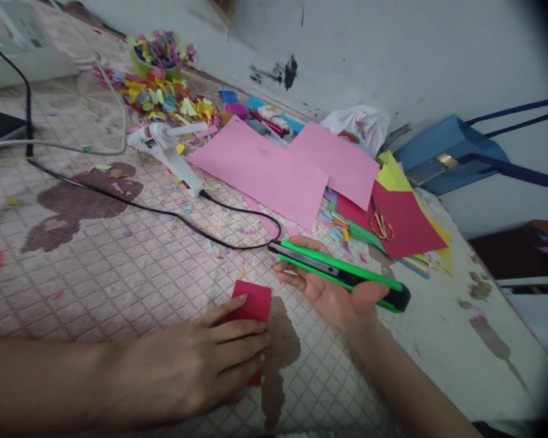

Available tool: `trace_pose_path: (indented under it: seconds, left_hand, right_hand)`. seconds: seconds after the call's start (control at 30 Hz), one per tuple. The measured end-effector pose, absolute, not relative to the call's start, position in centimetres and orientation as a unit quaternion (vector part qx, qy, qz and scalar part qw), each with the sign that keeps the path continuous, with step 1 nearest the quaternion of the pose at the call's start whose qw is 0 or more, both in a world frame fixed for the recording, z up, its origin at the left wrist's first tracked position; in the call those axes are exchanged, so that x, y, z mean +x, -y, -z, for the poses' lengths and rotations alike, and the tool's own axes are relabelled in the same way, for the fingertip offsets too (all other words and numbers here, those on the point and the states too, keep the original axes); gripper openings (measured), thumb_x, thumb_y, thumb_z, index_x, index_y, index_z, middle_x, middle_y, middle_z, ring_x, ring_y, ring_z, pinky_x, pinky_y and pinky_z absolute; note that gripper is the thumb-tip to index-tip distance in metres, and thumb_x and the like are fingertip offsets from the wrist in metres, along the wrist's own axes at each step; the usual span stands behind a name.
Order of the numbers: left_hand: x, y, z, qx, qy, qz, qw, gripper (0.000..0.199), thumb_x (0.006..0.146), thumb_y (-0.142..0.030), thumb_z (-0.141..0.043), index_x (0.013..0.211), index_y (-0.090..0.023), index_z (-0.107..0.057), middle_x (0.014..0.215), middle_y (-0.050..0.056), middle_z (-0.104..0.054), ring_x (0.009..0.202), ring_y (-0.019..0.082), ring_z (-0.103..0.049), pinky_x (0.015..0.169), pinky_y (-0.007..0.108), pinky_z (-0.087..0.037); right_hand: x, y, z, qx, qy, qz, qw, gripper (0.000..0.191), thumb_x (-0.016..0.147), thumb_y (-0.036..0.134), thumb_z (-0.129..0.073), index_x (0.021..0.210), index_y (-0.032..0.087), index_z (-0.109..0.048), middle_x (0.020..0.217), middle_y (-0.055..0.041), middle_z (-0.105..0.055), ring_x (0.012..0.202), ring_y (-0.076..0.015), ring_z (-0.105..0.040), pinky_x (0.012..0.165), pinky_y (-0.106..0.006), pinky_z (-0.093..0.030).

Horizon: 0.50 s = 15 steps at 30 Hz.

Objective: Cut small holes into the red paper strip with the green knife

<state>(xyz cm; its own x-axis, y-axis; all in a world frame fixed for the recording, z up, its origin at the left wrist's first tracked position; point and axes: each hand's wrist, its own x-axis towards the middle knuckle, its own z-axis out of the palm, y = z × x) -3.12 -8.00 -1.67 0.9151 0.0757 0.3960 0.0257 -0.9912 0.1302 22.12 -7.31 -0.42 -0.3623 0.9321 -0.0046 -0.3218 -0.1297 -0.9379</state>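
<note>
My left hand [210, 356] lies flat with its fingers stretched over a small red piece of paper [254, 299] on the table. The paper's top end shows; most of its middle is under the fingers. In my right hand [342, 304] rests a green and black utility knife [338, 267], lying across the palm with the thumb over its rear end. The knife's tip points left, above the table, and I cannot make out any blade beyond it.
A white glue gun [173, 161] with a black cord [150, 210] lies beyond my hands. Further back are pink sheets [265, 167], gold scissors [381, 225] on red paper [411, 225], coloured paper scraps [164, 94] and a blue bag [456, 152] at the wall.
</note>
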Motion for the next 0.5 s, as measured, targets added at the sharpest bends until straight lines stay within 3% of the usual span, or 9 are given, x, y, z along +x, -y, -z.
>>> trace_pose_path:
  seconds: [0.13,0.27,0.5]
  left_hand:
    - [-3.12,7.95,1.68,0.977,-0.025,-0.201,0.065,0.035,0.107,-0.025,-0.036,0.121,-0.017,-0.066,0.133,0.004,-0.065,0.123,0.021,-0.057,0.114,0.039,-0.034]
    - [-3.07,8.00,1.77,0.976,-0.029,-0.207,0.064,0.033,0.106,-0.024,-0.038,0.121,-0.016,-0.066,0.132,0.004,-0.065,0.123,0.020,-0.058,0.113,0.038,-0.036]
    - [-3.09,7.95,1.42,0.979,-0.027,-0.194,0.063,0.033,0.106,-0.025,-0.038,0.121,-0.018,-0.067,0.132,0.004,-0.065,0.123,0.020,-0.058,0.115,0.039,-0.035]
  right_hand:
    - [22.05,7.47,-0.03,-0.337,0.468,-0.673,0.463,0.073,0.071,0.085,-0.056,0.119,0.029,-0.059,0.115,-0.0078,-0.071,0.112,-0.0276,-0.068,0.101,-0.044,-0.054]
    - [21.66,7.54,-0.17,-0.319,0.438,-0.673,0.504,0.047,0.087,0.071,-0.052,0.109,0.031,-0.061,0.107,-0.0021,-0.074,0.106,-0.0222,-0.072,0.097,-0.039,-0.056]
    - [21.41,7.49,-0.21,-0.316,0.417,-0.668,0.529,0.032,0.090,0.057,-0.057,0.104,0.029,-0.063,0.100,-0.0005,-0.077,0.101,-0.0187,-0.073,0.092,-0.033,-0.057]
